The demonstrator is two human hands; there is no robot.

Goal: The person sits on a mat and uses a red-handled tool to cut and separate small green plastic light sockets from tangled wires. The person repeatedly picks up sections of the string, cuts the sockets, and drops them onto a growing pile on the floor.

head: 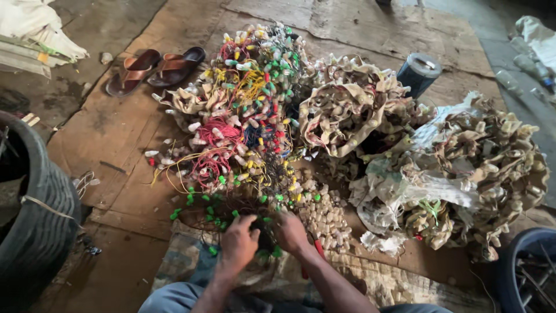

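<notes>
My left hand [239, 242] and my right hand [291, 233] are close together over a dark tangle of wires with green bulb holders [223, 210], fingers curled into it. A red-handled tool [317, 249] lies just right of my right hand; whether the hand grips it is unclear. Beyond my hands spreads a large heap of red, yellow and green wires with small bulb holders [243, 116]. A patch of loose pale bulb holders [327, 217] lies right of my hands.
Piles of dirty beige strips and rags [463, 174] fill the right. A pair of brown sandals [153, 68] lies far left, a dark cylindrical can [418, 72] behind. A black tyre [35, 220] stands left, a blue basin [530, 272] at lower right. Cardboard [110, 139] covers the floor.
</notes>
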